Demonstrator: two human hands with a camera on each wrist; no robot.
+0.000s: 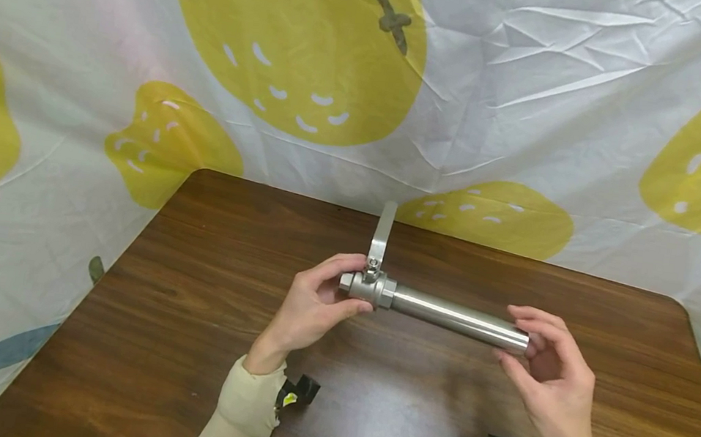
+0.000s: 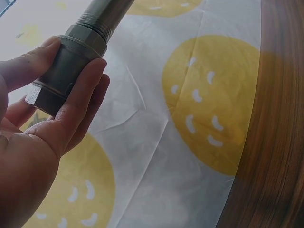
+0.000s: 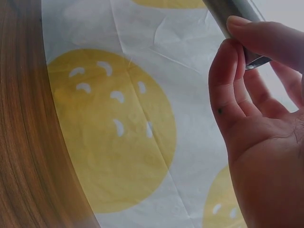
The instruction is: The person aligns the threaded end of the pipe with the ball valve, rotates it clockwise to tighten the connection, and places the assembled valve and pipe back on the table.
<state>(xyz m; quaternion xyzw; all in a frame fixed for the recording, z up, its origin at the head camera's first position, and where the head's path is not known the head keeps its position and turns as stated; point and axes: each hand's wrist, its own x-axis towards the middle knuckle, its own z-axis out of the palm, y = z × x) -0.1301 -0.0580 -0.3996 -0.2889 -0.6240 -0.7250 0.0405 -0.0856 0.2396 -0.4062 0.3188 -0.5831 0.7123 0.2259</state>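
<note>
A steel ball valve (image 1: 368,289) with a long flat lever handle (image 1: 382,234) is held up over the table by my left hand (image 1: 308,309). Thumb and fingers curl round its body, and a hex end (image 2: 46,99) pokes out past them in the left wrist view. From the valve's other side a smooth metal pipe (image 1: 460,318) runs to the right, tilted slightly down. Some thread (image 2: 92,27) shows where pipe and valve meet. My right hand (image 1: 558,382) grips the pipe's free end (image 3: 242,14) between thumb and fingers; part of that end is hidden.
Below both hands lies a brown wood-grain table (image 1: 174,343) with rounded far corners. A white cloth (image 1: 540,88) with yellow fruit prints hangs behind and beside it. Each wrist wears a small black camera mount (image 1: 297,392) over a beige sleeve (image 1: 241,411).
</note>
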